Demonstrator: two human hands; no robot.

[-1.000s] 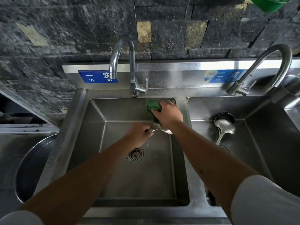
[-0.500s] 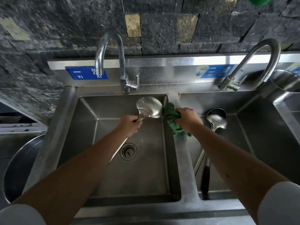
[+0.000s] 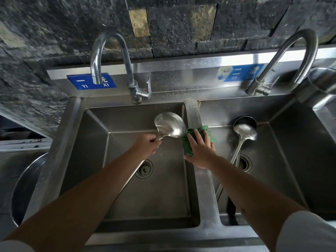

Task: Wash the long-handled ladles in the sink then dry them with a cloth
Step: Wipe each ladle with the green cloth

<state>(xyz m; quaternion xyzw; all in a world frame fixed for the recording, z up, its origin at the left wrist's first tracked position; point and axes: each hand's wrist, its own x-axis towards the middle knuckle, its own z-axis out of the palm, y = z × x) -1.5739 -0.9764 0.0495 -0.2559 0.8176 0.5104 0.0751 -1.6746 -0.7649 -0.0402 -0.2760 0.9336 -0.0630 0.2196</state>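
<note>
**Ladle held over the left basin, cloth pressed on the divider**

A long-handled ladle is gripped by the left hand at the neck just below its bowl, the fingers curled tightly round the handle. The bowl is raised over the far part of the left basin, just left of the divider, with its hollow side turned toward the camera. The rest of the handle is hidden behind the left forearm.

A green cloth is laid on the divider, its edge touching or nearly touching the ladle's bowl. The cloth is pressed down by the right hand, whose fingers are straight and slightly spread across it.

A second ladle is seen in the right basin, right of the divider, its bowl toward the back wall and its handle running down past the drain.

Behind the divider, to its left, a curved tap is mounted over the left basin, with a blue label partly hidden behind its spout. A second tap and label are placed to the right. No running water can be made out.
</note>
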